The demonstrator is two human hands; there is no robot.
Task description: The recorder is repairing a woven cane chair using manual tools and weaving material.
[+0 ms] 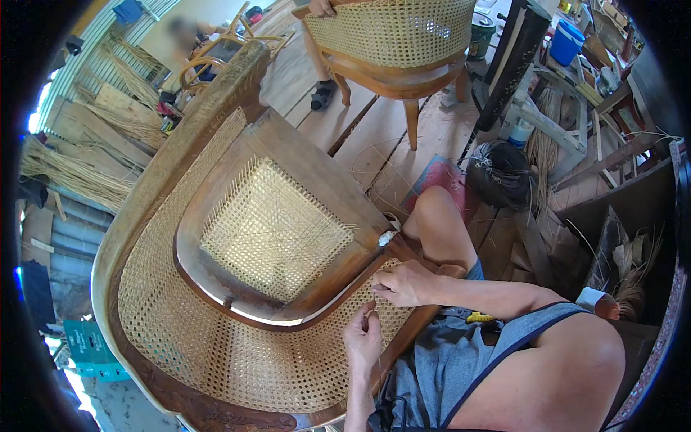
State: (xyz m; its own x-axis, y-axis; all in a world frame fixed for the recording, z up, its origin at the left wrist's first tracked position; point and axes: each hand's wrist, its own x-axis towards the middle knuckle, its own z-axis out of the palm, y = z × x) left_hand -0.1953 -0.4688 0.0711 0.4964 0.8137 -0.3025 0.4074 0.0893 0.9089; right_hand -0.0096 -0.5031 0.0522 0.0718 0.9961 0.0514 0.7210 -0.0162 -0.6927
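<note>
- Woven pale cane panel [216,345] of the brown carved wooden armchair [237,79] lies tilted against the person's knee [432,209], directly under both hands.
- Left hand [362,338] has its fingertips pressed together, pinching a thin cane strand [372,311] just above the weave.
- Right hand [403,282] is curled, fingers closed on the mesh beside the frame rail [338,284], right next to the pinch.
- Judged good practice: keep the strand taut and flat, steadying the mesh close to the pinch.

- A teal-green box [90,351] sits on the floor, well to the left of my left hand [362,338].
- A blue tub with a white lid [566,42] stands far up and to the right of my right hand [404,283].
</note>
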